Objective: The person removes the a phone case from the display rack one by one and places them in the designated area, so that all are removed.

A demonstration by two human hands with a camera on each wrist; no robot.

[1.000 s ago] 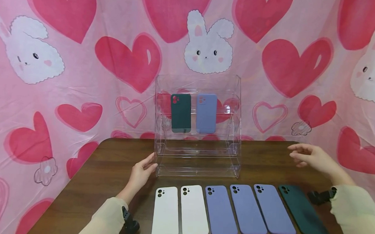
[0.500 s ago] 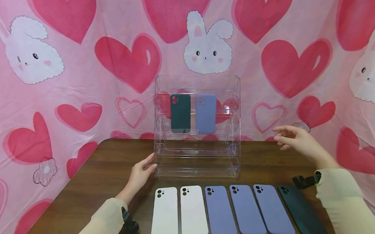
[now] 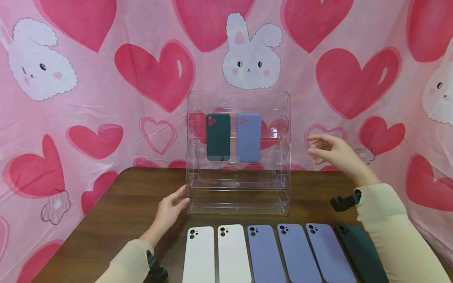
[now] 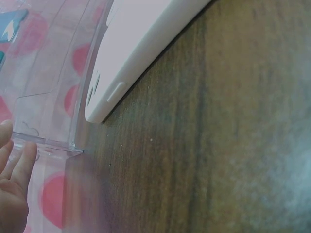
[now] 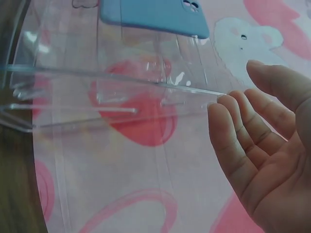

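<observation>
A clear tiered display stand [image 3: 237, 184] stands at the back of the table, holding a dark green phone case [image 3: 218, 137] and a light purple phone case [image 3: 249, 138] upright side by side. My left hand [image 3: 169, 208] touches the stand's lower left edge with fairly straight fingers, also visible at the edge of the left wrist view. To the right of the stand, my right hand [image 3: 334, 152] is in the air with loosely bent fingers and nothing in them. In the right wrist view its fingertips [image 5: 221, 109] appear close to the stand's edge; contact cannot be told.
Along the table's front lie two white phone cases [image 3: 200, 258], three purple phone cases [image 3: 267, 256] and one dark green phone case [image 3: 362, 255], partly behind the right sleeve [image 3: 400, 237]. Behind the brown wooden table [image 3: 133, 196] hangs a pink cloth [image 3: 141, 11] with hearts and rabbits.
My right hand has moved left and upward toward the stand, its sleeve now covering part of the green case on the table. The left hand and the stand have stayed in place.
</observation>
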